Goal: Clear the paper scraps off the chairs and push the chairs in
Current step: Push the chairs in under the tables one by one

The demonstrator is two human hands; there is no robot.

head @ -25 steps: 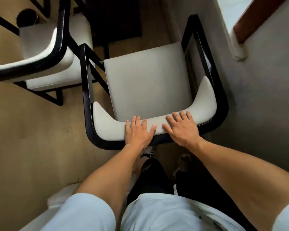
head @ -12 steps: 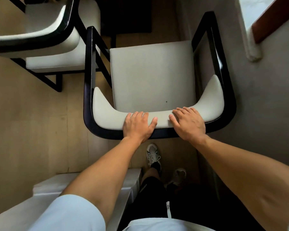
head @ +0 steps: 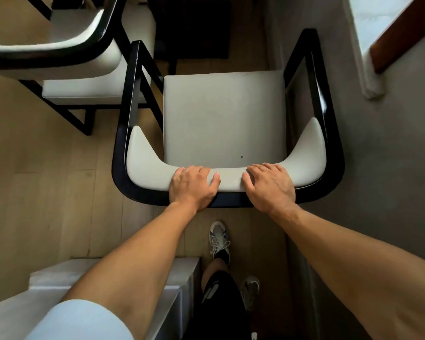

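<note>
A black-framed armchair (head: 223,114) with a pale cream seat and curved padded backrest stands directly below me. My left hand (head: 193,186) grips the top of the backrest left of its middle, fingers curled over the padding. My right hand (head: 270,185) grips the backrest just right of the middle in the same way. The seat is bare apart from one tiny dark speck (head: 242,156) near its back edge. No paper scraps show on it.
A second matching chair (head: 67,57) stands at the upper left, close to the first chair's left arm. A grey wall (head: 383,168) runs along the right. A white ledge (head: 47,285) sits at the lower left. A dark table base (head: 194,28) stands ahead.
The chair has slid forward, away from my body, with both hands on its backrest. My fingers have curled further over the padding, and my feet now show behind the chair.
</note>
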